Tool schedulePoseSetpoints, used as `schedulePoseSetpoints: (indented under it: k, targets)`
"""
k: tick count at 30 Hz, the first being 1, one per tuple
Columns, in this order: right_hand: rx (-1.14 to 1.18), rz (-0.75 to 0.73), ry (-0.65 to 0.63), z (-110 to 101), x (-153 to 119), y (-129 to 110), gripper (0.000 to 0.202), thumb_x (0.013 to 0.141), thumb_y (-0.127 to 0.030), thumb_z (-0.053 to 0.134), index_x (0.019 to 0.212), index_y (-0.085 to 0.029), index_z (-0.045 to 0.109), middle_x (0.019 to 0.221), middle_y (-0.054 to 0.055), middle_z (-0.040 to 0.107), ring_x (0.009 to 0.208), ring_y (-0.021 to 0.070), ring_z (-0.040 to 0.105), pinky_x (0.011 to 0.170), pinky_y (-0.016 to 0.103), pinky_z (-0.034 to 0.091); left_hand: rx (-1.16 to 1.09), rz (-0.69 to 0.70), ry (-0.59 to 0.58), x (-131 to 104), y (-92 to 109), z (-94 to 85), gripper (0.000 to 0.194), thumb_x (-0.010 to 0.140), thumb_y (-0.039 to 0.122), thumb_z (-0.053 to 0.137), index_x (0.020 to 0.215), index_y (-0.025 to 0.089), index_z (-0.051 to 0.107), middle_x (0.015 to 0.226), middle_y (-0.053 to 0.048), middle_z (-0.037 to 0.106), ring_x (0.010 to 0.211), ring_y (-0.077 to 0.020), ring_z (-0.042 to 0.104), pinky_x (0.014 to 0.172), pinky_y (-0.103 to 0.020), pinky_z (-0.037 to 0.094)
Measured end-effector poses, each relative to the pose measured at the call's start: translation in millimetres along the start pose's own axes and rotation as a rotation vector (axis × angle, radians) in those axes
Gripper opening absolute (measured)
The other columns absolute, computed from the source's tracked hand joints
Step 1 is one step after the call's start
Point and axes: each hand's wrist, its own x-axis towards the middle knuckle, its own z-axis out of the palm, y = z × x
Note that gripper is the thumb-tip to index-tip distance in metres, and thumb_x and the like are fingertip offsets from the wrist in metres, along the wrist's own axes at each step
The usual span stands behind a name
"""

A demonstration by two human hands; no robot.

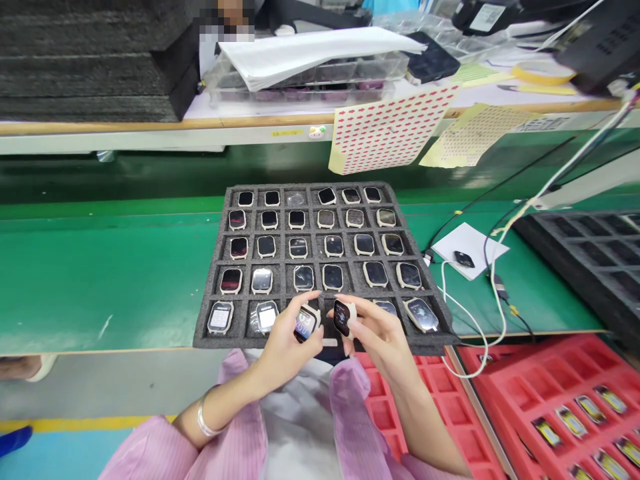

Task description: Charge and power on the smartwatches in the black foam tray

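My left hand [290, 337] holds a watch with a lit screen [305, 323] between thumb and fingers, over the front row of a dark foam tray [210, 293]. Close to its right, my right hand [377, 333] grips another watch [343, 317], tilted on edge with its dark face turned left. The two watches are apart. Rows of square watches in light cases fill most compartments of the tray. Two watches at the front left, one of them here [221, 317], show white screens. A compartment in the back row holds a clear plastic piece [295, 199].
Black foam [95, 60] is stacked on the shelf at the back left. Sticker sheets [390, 130] hang from the shelf edge. White cables [493, 280] and a small black device [465, 259] on paper lie right. Red trays [560, 380] stand lower right.
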Motion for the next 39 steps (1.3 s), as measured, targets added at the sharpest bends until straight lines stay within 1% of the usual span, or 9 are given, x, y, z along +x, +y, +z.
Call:
schedulePoseSetpoints:
  k: [6, 10, 15, 19, 25, 29, 33, 36, 39]
  targets:
    - [-0.005, -0.008, 0.010, 0.2, 0.1, 0.7, 0.034, 0.085, -0.028, 0.065, 0.118, -0.022, 0.061, 0.062, 0.001, 0.063, 0.049, 0.0141, 0.056, 0.045, 0.025, 0.048, 0.010, 0.000, 0.013, -0.3, -2.0, 0.2, 0.052, 0.080, 0.013, 0.054, 0.130, 0.023, 0.041, 0.131, -0.005, 0.050, 0.119, -0.0200, 0.049, 0.103, -0.033, 0.036]
    - [-0.014, -0.009, -0.002, 0.7, -0.2, 0.8, 0.033, 0.085, -0.028, 0.065, 0.117, -0.022, 0.062, 0.058, 0.000, 0.061, 0.048, 0.0133, 0.054, 0.043, 0.023, 0.046, 0.029, 0.011, 0.013, -0.2, -1.9, 0.3, 0.049, 0.078, 0.011, 0.055, 0.124, 0.022, 0.046, 0.125, -0.005, 0.055, 0.115, -0.0206, 0.052, 0.101, -0.033, 0.038]
    - [-0.015, -0.013, 0.044, 1.4, -0.9, 0.5, 0.036, 0.084, -0.030, 0.066, 0.118, -0.021, 0.060, 0.063, 0.001, 0.061, 0.050, 0.0139, 0.054, 0.044, 0.024, 0.045, 0.014, -0.001, 0.027, -1.0, -0.2, 0.3, 0.051, 0.079, 0.012, 0.055, 0.128, 0.022, 0.044, 0.130, -0.006, 0.052, 0.119, -0.0212, 0.049, 0.103, -0.035, 0.036]
    - [-0.030, 0.004, 0.029, 1.2, -1.2, 0.6, 0.035, 0.084, -0.031, 0.066, 0.117, -0.021, 0.061, 0.058, 0.000, 0.059, 0.049, 0.0153, 0.054, 0.044, 0.026, 0.044, 0.019, 0.005, 0.025, -0.4, 0.9, 0.0, 0.050, 0.077, 0.010, 0.056, 0.125, 0.021, 0.047, 0.128, -0.006, 0.055, 0.118, -0.0213, 0.050, 0.103, -0.035, 0.036]
    - [-0.033, -0.003, 0.031, 1.0, -1.5, 1.3, 0.034, 0.084, -0.031, 0.066, 0.118, -0.023, 0.061, 0.059, 0.000, 0.060, 0.049, 0.0155, 0.053, 0.044, 0.026, 0.044, -0.002, 0.002, 0.032, -1.2, 0.3, -0.5, 0.047, 0.078, 0.012, 0.056, 0.124, 0.020, 0.048, 0.124, -0.007, 0.055, 0.113, -0.0221, 0.053, 0.100, -0.035, 0.039]
    - [-0.021, -0.013, 0.023, 0.2, -2.5, 2.1, 0.034, 0.085, -0.030, 0.065, 0.118, -0.023, 0.060, 0.061, 0.000, 0.061, 0.049, 0.0145, 0.053, 0.044, 0.025, 0.044, -0.048, -0.001, 0.052, -2.3, -0.7, -0.3, 0.047, 0.081, 0.014, 0.054, 0.127, 0.021, 0.045, 0.124, -0.007, 0.054, 0.110, -0.0214, 0.054, 0.100, -0.036, 0.039]
    - [-0.021, 0.006, 0.006, -0.7, -2.5, 2.6, 0.034, 0.085, -0.029, 0.065, 0.117, -0.021, 0.060, 0.058, 0.000, 0.060, 0.050, 0.0151, 0.054, 0.045, 0.025, 0.044, -0.043, -0.006, 0.045, -2.0, -1.9, 0.5, 0.044, 0.080, 0.013, 0.055, 0.123, 0.021, 0.048, 0.123, -0.006, 0.055, 0.111, -0.0219, 0.053, 0.099, -0.036, 0.040]
    - [-0.008, 0.013, -0.008, 0.4, -0.7, -0.2, 0.037, 0.086, -0.030, 0.063, 0.121, -0.021, 0.058, 0.075, 0.004, 0.066, 0.052, 0.0154, 0.057, 0.047, 0.027, 0.046, -0.077, -0.043, 0.070, -2.0, -2.0, 2.2, 0.048, 0.080, 0.018, 0.058, 0.126, 0.022, 0.046, 0.121, -0.007, 0.055, 0.104, -0.0215, 0.055, 0.092, -0.035, 0.046]
    - [0.022, 0.038, -0.017, 2.3, 1.0, -4.9, 0.047, 0.086, -0.031, 0.062, 0.130, -0.022, 0.050, 0.100, 0.010, 0.066, 0.057, 0.0154, 0.059, 0.049, 0.028, 0.048, -0.189, -0.104, 0.064, -2.1, -1.0, 2.5, 0.059, 0.079, 0.024, 0.062, 0.134, 0.021, 0.039, 0.114, -0.009, 0.056, 0.089, -0.0191, 0.059, 0.073, -0.030, 0.052]
